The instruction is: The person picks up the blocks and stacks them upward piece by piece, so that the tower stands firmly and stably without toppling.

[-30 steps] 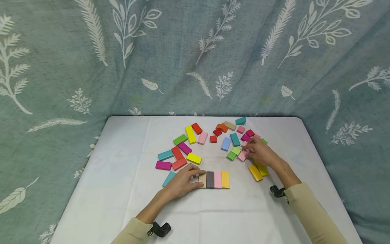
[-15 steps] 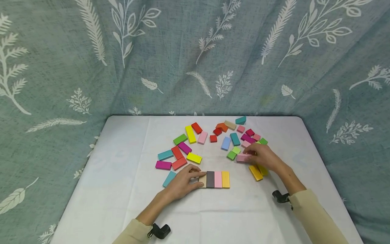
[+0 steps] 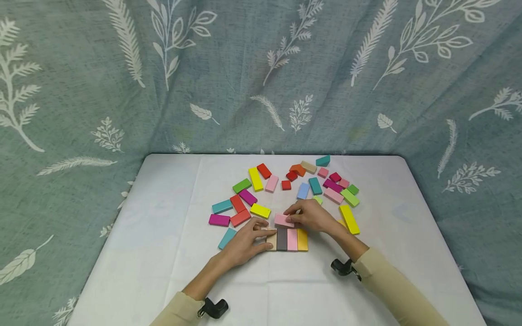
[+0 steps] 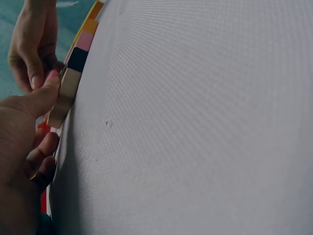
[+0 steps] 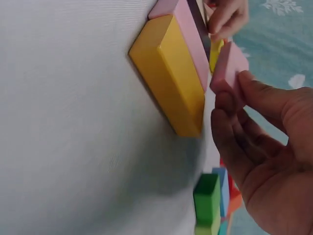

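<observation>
Four blocks lie side by side in a row: a beige block at the left end, then a dark grey block, a pink block and a golden-yellow block. My left hand holds the beige block, index finger at its far end and thumb at its near end. Just behind the row, my right hand pinches another pink block between thumb and fingers. The right wrist view shows this held pink block raised beside the row, apart from the golden-yellow block.
Loose blocks form an arc behind the row: red block, yellow block and teal block on the left; blue block, light green block and long yellow block on the right. A patterned curtain hangs behind the white table.
My right hand has picked up a pink block from the right-hand pile and carried it left to just behind the row. My left hand stays on the beige block.
</observation>
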Tool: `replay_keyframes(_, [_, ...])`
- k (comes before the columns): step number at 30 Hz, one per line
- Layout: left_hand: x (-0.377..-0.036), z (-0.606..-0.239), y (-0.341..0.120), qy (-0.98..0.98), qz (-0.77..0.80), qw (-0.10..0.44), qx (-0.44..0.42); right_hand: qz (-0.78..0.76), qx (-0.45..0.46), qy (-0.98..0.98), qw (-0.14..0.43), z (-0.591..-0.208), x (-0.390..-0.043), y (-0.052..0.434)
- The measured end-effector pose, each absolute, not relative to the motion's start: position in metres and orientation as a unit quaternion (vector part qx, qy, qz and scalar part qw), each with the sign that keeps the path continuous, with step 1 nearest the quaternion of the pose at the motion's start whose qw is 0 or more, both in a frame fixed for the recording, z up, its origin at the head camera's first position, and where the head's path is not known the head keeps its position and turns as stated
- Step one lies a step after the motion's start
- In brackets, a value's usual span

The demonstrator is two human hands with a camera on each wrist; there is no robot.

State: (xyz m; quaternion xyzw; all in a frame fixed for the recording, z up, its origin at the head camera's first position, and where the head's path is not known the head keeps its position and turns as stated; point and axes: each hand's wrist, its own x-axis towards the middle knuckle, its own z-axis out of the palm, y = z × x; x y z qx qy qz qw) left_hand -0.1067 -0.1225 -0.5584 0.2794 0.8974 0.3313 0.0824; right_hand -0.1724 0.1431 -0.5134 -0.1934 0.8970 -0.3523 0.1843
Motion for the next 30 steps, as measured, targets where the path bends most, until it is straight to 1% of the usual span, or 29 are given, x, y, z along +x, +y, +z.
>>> replay_keyframes(9, [-0.107, -0.558, -0.122, 0.896, 0.327, 0.071, 0.291, -0.326, -0.224, 0.895, 0.207, -0.525, -0.182, 0.122])
replay_keyframes(18, [-0.107, -0.559, -0.122, 0.900, 0.311, 0.068, 0.297, -0.304, -0.243, 0.897, 0.209, -0.525, -0.183, 0.118])
replay_keyframes(25, [-0.106, -0.558, -0.123, 0.900, 0.315, 0.071, 0.292, -0.304, -0.235, 0.897, 0.217, -0.524, -0.182, 0.120])
replay_keyframes(30, [-0.105, -0.558, -0.123, 0.899, 0.321, 0.071, 0.290, -0.333, -0.202, 0.896, 0.212, -0.514, -0.186, 0.138])
